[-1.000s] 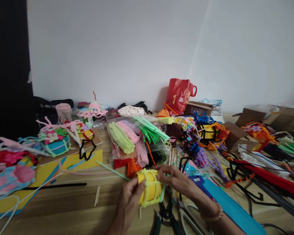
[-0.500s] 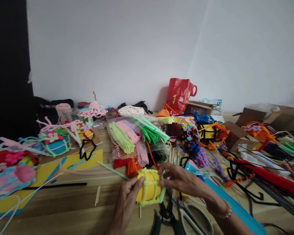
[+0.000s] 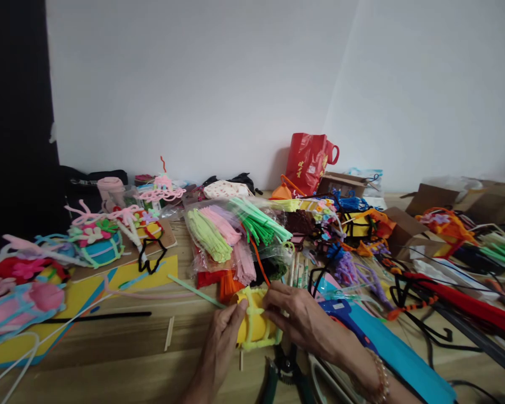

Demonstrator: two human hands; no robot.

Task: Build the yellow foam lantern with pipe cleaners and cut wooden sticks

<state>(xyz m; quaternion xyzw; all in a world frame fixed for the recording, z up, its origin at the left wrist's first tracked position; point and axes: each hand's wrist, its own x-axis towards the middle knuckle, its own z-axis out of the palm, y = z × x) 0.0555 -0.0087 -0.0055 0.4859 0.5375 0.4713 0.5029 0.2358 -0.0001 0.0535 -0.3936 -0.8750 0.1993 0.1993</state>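
L hand (image 3: 219, 336) & R hand (image 3: 303, 320) are both on a yellow foam roll (image 3: 252, 320) banded w/ yellow chenille stems (image 3: 258, 343), which sits betw. them, low on the table (image 3: 109, 342) near the front; can't tell if it's touching the wood or held just above it. L fingers (image 3: 231, 314) press against the roll's left end. R fingers (image 3: 273, 303) curl over the top & seem to pinch near a band, but exact grip is hidden by the hand. Hands are close together, not spread. Risks: if the R pinch eases, a band could slide on the smooth foam; if the roll's seam isn't fixed (seam not visible), it could spring open. Roll could also drop onto the green-handled pliers (image 3: 284, 373) or the scissors (image 3: 320, 381) just below, if either hand slips. Blue glue gun (image 3: 339, 308) is right by the R forearm; a careless elbow move could knock it, & can't tell if it's hot. Beaded bracelet (image 3: 381, 381) could snag loose stems. Orange chenille stem (image 3: 261, 264) & mint stem (image 3: 193, 292) come in close at the back-left, so stem ends may catch. Open room: bare wood to the L, w/ a wooden craft stick (image 3: 169, 334). R side is tight, w/ teal foam sheet (image 3: 404, 353) under the arm.
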